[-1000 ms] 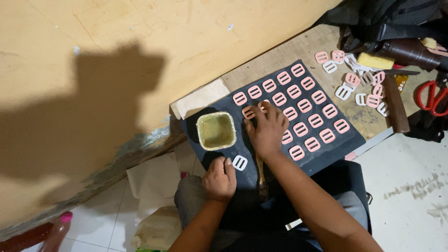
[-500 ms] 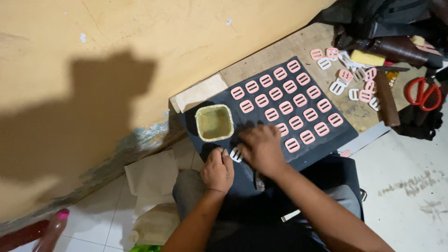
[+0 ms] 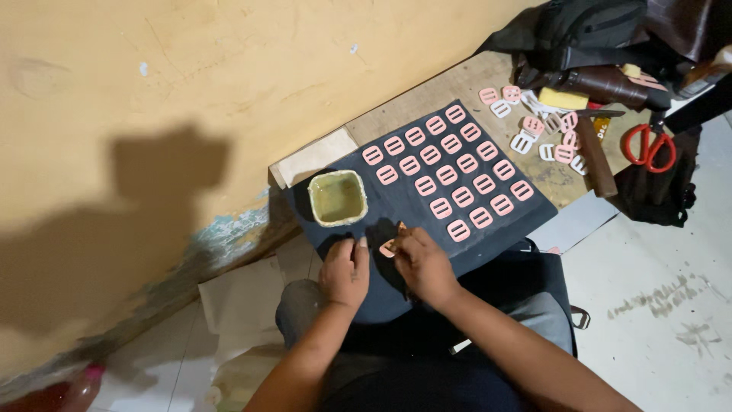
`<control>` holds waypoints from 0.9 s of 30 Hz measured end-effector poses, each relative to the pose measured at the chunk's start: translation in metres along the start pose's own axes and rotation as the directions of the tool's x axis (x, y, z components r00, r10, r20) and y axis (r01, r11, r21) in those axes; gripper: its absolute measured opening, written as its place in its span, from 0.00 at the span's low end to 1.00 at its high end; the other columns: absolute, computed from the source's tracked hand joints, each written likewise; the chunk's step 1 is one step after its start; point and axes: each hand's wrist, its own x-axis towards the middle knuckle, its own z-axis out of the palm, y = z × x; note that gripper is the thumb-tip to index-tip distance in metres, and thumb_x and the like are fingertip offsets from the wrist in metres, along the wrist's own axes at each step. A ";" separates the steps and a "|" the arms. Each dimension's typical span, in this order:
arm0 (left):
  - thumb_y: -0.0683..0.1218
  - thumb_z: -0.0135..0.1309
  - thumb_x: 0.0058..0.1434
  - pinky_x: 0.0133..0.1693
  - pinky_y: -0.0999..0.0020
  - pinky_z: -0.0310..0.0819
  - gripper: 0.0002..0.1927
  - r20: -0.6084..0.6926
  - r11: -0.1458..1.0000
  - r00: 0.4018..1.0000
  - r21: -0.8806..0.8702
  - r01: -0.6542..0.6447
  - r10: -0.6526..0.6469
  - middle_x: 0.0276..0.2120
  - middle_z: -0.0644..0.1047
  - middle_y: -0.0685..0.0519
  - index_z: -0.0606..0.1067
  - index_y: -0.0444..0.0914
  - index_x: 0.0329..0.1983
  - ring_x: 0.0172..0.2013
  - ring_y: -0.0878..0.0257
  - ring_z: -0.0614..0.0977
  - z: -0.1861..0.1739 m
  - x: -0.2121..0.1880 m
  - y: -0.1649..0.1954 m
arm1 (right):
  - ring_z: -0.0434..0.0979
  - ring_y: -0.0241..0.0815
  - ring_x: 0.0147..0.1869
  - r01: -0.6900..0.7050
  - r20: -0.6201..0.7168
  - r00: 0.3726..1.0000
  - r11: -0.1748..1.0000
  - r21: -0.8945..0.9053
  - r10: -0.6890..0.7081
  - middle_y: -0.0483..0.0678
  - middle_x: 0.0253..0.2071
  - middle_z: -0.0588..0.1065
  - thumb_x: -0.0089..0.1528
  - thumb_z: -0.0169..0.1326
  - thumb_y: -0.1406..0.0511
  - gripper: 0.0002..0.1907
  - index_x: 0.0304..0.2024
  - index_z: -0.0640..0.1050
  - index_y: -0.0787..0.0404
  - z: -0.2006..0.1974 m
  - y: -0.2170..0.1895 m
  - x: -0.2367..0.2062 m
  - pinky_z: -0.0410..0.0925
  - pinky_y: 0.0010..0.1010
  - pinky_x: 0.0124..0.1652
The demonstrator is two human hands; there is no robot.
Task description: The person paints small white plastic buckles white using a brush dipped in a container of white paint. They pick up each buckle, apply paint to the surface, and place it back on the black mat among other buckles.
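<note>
Hands meet at the near edge of a dark mat (image 3: 412, 206) that lies across the person's lap and onto a low wooden surface (image 3: 427, 95). The left hand (image 3: 345, 268) rests knuckles up on the mat, its fingers (image 3: 352, 248) curled in; whether they pinch anything cannot be told. The right hand (image 3: 424, 261) sits just beside it, fingers closed around a small pink buckle (image 3: 389, 247) held between the two hands, just above the mat's near part. A thin brownish tip shows at the buckle's far edge, too small to identify.

Just beyond the left hand stands a square, pale yellow-green cup (image 3: 337, 197), on the mat's left part. To its right, rows of pink buckles (image 3: 450, 164) are laid out flat in a slanted grid on the mat, each apart from the next.

Farther right, past the mat's edge, a loose heap of pink and white buckles (image 3: 537, 130) lies on the bare wood. Near it are a brown bar-shaped tool (image 3: 593, 156), a yellow block (image 3: 563, 99), and red-handled scissors (image 3: 648, 146) at the far right. Dark bags (image 3: 595, 34) are piled at the far right corner. A pale strip of card (image 3: 314, 156) sits at the mat's far-left edge, against the yellow wall (image 3: 191, 91).
</note>
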 end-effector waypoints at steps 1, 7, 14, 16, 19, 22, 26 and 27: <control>0.55 0.51 0.69 0.37 0.54 0.75 0.16 0.106 0.986 0.989 -0.119 0.117 -0.105 0.33 0.81 0.46 0.79 0.39 0.38 0.34 0.48 0.82 -0.002 -0.002 0.003 | 0.80 0.52 0.50 0.005 -0.007 1.000 1.000 0.021 -0.005 0.52 0.46 0.76 0.56 0.59 0.74 0.10 0.40 0.78 0.61 -0.003 0.002 -0.003 0.74 0.36 0.46; 0.47 0.57 0.64 0.36 0.72 0.76 0.13 0.407 0.634 0.893 -0.644 0.428 -0.190 0.35 0.84 0.53 0.79 0.34 0.48 0.34 0.68 0.82 0.001 -0.018 0.031 | 0.80 0.50 0.54 -0.020 0.000 1.000 0.995 0.099 0.020 0.53 0.51 0.77 0.57 0.59 0.75 0.15 0.46 0.80 0.62 -0.021 -0.008 -0.018 0.73 0.33 0.51; 0.43 0.54 0.67 0.39 0.72 0.78 0.12 0.475 0.550 0.868 -0.689 0.471 -0.148 0.38 0.83 0.51 0.78 0.30 0.48 0.36 0.67 0.83 0.003 -0.016 0.035 | 0.74 0.50 0.63 -0.055 0.129 0.991 0.975 0.217 0.027 0.54 0.57 0.71 0.57 0.59 0.72 0.24 0.57 0.76 0.65 -0.054 -0.019 -0.018 0.67 0.35 0.59; 0.42 0.53 0.67 0.41 0.72 0.78 0.12 0.479 0.613 0.871 -0.657 0.439 -0.109 0.39 0.82 0.50 0.78 0.30 0.50 0.38 0.67 0.82 0.003 -0.015 0.032 | 0.72 0.50 0.64 -0.029 0.183 0.983 0.977 0.212 -0.011 0.54 0.57 0.71 0.57 0.62 0.70 0.26 0.58 0.76 0.65 -0.060 -0.018 -0.017 0.66 0.35 0.61; 0.40 0.52 0.66 0.45 0.72 0.77 0.13 0.470 0.661 0.881 -0.647 0.380 -0.047 0.41 0.82 0.50 0.77 0.31 0.53 0.40 0.66 0.82 0.007 -0.017 0.030 | 0.72 0.51 0.64 0.000 0.212 0.976 0.981 0.195 -0.042 0.54 0.58 0.71 0.56 0.65 0.67 0.25 0.57 0.78 0.63 -0.064 -0.017 -0.016 0.66 0.36 0.61; 0.39 0.52 0.66 0.46 0.71 0.77 0.13 0.481 0.592 0.876 -0.698 0.403 -0.029 0.42 0.81 0.49 0.75 0.31 0.53 0.42 0.65 0.82 0.012 -0.017 0.030 | 0.73 0.51 0.64 -0.010 0.226 0.974 0.987 0.157 -0.026 0.54 0.58 0.71 0.55 0.67 0.65 0.27 0.56 0.78 0.62 -0.065 -0.018 -0.018 0.67 0.36 0.60; 0.38 0.53 0.65 0.47 0.71 0.77 0.13 0.444 0.618 0.895 -0.691 0.375 -0.047 0.43 0.82 0.48 0.75 0.30 0.52 0.43 0.65 0.82 0.014 -0.016 0.030 | 0.73 0.51 0.63 -0.022 0.233 0.972 0.990 0.137 -0.011 0.54 0.57 0.71 0.52 0.68 0.64 0.28 0.54 0.79 0.63 -0.066 -0.018 -0.020 0.68 0.37 0.59; 0.38 0.53 0.65 0.47 0.71 0.77 0.13 0.440 0.618 0.897 -0.693 0.372 -0.047 0.43 0.82 0.48 0.75 0.30 0.52 0.43 0.65 0.82 0.013 -0.016 0.030 | 0.73 0.51 0.62 -0.019 0.229 0.973 0.991 0.132 -0.012 0.54 0.57 0.71 0.51 0.69 0.64 0.28 0.53 0.79 0.63 -0.066 -0.018 -0.020 0.68 0.37 0.58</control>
